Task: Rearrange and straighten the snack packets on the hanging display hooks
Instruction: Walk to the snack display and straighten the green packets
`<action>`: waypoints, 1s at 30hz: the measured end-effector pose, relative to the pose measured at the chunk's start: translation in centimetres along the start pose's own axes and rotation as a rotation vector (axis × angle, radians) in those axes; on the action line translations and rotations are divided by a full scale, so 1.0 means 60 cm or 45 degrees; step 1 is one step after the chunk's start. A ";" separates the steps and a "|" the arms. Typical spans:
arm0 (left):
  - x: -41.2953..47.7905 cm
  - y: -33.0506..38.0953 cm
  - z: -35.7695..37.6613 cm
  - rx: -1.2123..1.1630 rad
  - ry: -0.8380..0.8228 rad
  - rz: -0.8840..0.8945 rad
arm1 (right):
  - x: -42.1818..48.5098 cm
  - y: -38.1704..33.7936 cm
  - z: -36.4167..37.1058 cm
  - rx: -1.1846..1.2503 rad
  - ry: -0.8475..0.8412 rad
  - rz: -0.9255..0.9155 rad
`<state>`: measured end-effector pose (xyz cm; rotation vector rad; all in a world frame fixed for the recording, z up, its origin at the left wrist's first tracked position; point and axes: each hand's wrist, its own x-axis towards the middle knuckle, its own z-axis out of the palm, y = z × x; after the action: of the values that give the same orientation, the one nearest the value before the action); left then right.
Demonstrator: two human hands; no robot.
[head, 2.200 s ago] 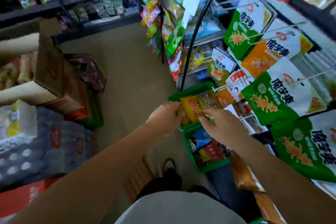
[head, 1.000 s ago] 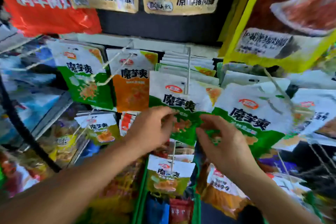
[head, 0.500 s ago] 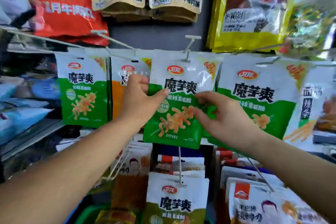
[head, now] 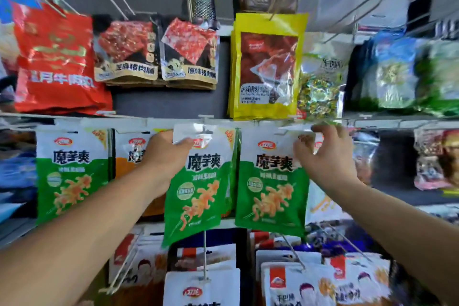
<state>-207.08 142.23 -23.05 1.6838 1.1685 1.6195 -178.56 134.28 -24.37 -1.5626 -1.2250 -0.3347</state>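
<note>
Logged a shift since half a second back: both hands then at mid-height on the middle green packet (head: 198, 186), now raised to header level. Found left hand (head: 164, 154) gripping that packet's white top strip, thumb across the front, other fingers hidden behind. Found right hand (head: 323, 156) moved rightward to the top right corner of the right green packet (head: 270, 186), thumb on its front, fingers curled over the top edge just under the hook rail (head: 372, 123); read as a pinch, though blurred there. Noted middle green packet hanging at its hook (head: 204, 129) in the middle row, tilted, lower edge swung left; cannot confirm header hole fully seated. Noted right green packet just beside it, touching along the shared edge, nearer to square. Recorded left green packet (head: 72, 176) at the left end of the same row, untouched, with an orange packet (head: 129, 156) partly hidden behind the left wrist. Above the rail: yellow packet (head: 265, 64) and red packet (head: 54, 57); below: white packets (head: 201, 288) on lower hooks. Judged meaning: grip moved from packet bodies to headers, so work likely past sorting and into seating and squaring on the hooks. Judged middle row partly done; tilt on middle packet yet to be taken out. Flagged risk: thin header film liable to tear or slip off the hook tip if pulled outward rather than pushed back.
</note>
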 end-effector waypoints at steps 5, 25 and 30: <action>-0.032 0.025 -0.021 0.022 0.065 0.121 | 0.041 -0.004 -0.008 0.299 -0.160 0.299; -0.093 0.031 0.001 -0.127 -0.194 0.133 | 0.026 -0.050 -0.044 0.749 -0.154 0.258; -0.122 0.040 -0.034 -0.160 -0.159 0.125 | -0.039 -0.115 -0.072 0.717 -0.321 0.037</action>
<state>-207.85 134.46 -24.50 1.7574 0.9180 1.5856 -183.69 128.68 -20.57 -1.1490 -1.3413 0.2236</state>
